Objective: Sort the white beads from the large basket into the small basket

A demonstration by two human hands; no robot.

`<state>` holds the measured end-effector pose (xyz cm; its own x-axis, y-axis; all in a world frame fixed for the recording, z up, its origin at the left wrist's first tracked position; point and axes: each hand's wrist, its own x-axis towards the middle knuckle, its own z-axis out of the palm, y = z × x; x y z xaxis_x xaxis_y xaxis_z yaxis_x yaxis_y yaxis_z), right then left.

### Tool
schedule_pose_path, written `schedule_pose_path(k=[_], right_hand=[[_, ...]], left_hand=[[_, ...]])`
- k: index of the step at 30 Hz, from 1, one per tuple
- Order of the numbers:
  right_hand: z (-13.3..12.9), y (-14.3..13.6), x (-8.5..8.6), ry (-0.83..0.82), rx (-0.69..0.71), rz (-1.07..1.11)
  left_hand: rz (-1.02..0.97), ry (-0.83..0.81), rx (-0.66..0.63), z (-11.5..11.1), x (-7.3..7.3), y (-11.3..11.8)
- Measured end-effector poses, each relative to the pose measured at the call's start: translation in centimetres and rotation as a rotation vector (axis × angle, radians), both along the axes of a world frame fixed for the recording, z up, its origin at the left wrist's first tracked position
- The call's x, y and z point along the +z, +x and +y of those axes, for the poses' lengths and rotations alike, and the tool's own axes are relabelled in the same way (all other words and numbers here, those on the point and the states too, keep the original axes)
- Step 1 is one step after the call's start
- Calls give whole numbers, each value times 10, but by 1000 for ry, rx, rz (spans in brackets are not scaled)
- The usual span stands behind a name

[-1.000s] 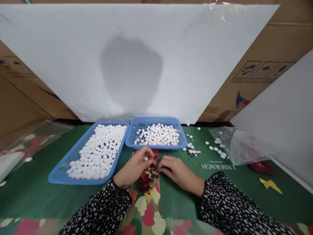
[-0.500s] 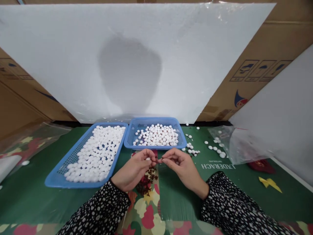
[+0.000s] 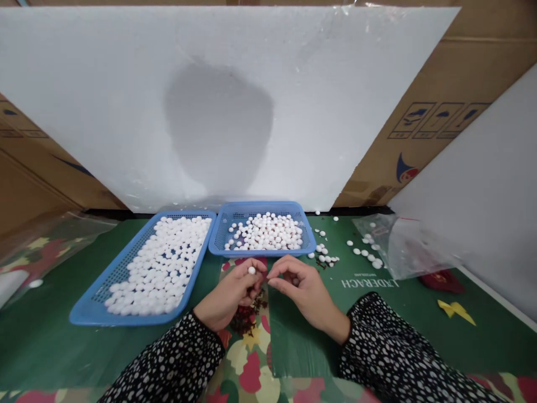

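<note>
A small white ball (image 3: pixel 251 270) shows between the thumb and forefinger of my left hand (image 3: pixel 230 294), whose fingers are curled. Close beside it, my right hand (image 3: pixel 308 292) has its thumb and forefinger pinched; anything between those fingertips is too small to make out. Under and beside my left hand lies a pile of dark red bits (image 3: pixel 245 322). Beyond both hands is a blue basket (image 3: pixel 215 238) with white balls, some with reddish marks near them. A larger blue basket (image 3: pixel 90 299) full of white balls stands to the left.
Loose white pieces (image 3: pixel 323 257) lie right of the baskets. A clear plastic bag (image 3: pixel 413 249), a red object (image 3: pixel 442 281) and a yellow ribbon (image 3: pixel 455 310) are farther right. A white panel (image 3: pixel 306 112) stands behind, against cardboard. Another plastic bag (image 3: pixel 84 229) lies left.
My fingertips have moved slightly apart, and the white ball now shows more plainly in my left hand. The whole view has shifted a little.
</note>
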<state>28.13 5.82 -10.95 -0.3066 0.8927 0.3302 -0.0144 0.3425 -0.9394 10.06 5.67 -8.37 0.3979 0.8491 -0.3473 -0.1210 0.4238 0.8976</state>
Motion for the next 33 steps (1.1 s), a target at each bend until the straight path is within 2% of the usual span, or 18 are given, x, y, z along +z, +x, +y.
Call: schedule_pose_path(k=[3, 8, 12, 15, 22, 33], right_hand=[[2, 0, -4, -8, -9, -3], [5, 3, -7, -24, -49, -9], [1, 2, -4, -31, 26, 42], [-2, 0, 0, -48, 62, 72], [-2, 0, 0, -27, -2, -6], [-3, -1, 3, -12, 19, 17]], left_hand=[[-96, -67, 17, -1, 1, 2], [-77, 101, 56, -2, -3, 1], [-46, 172, 18, 1, -8, 0], [-62, 188, 29, 2, -9, 1], [-87, 184, 28, 0, -8, 4], [-99, 241, 98, 1, -13, 4]])
